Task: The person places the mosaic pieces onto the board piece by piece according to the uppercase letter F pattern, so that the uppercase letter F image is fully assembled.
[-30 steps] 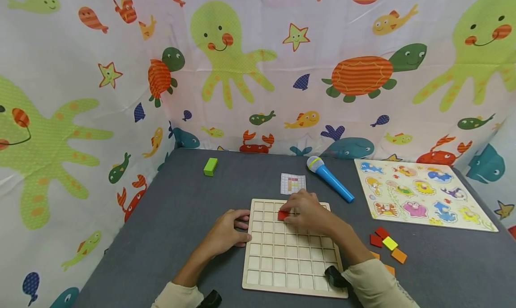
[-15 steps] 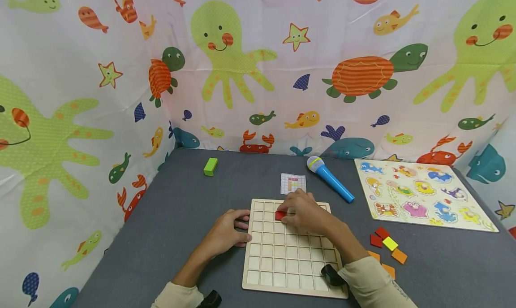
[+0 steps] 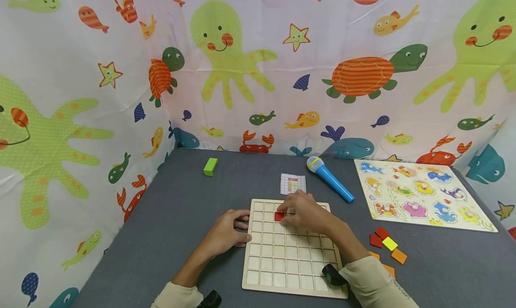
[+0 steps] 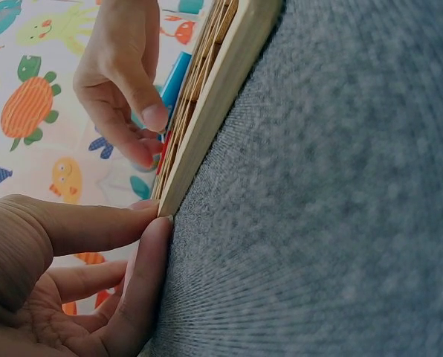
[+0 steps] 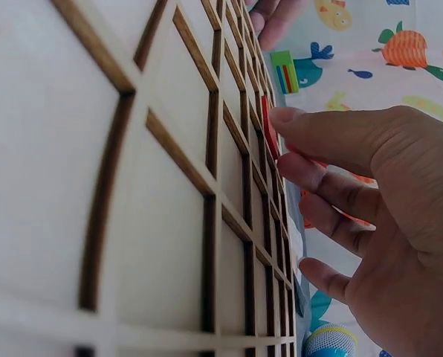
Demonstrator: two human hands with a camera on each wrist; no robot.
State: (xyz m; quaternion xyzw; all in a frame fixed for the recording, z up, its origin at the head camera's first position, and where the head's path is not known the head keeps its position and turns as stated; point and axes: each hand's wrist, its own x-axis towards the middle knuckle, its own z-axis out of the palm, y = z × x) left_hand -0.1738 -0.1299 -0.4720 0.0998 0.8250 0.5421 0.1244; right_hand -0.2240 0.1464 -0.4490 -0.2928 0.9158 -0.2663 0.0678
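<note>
Head view: the right hand (image 3: 304, 211) pinches a red square tile (image 3: 278, 216) at the third cell from the left, second row from the far rim, of the wooden grid board (image 3: 274, 265), which lies toward the near edge of the tabletop (image 3: 161, 232). The left hand (image 3: 223, 232) grips the board's left rim with thumb and fingertips. Whether the tile sits flush I cannot tell; if a corner rides on a slat, pressing could leave it tilted, and clinging fingertips could lift it out again. Should the left hand slacken, a sideways push might skid the board. The printed grid card (image 3: 293, 183), just beyond the far rim, is slightly overlapped by the right hand, so a misread row or column is possible. Toward the tabletop's right edge, the right sleeve (image 3: 375, 276) could nudge the orange tile (image 3: 389, 269) beside it.
</note>
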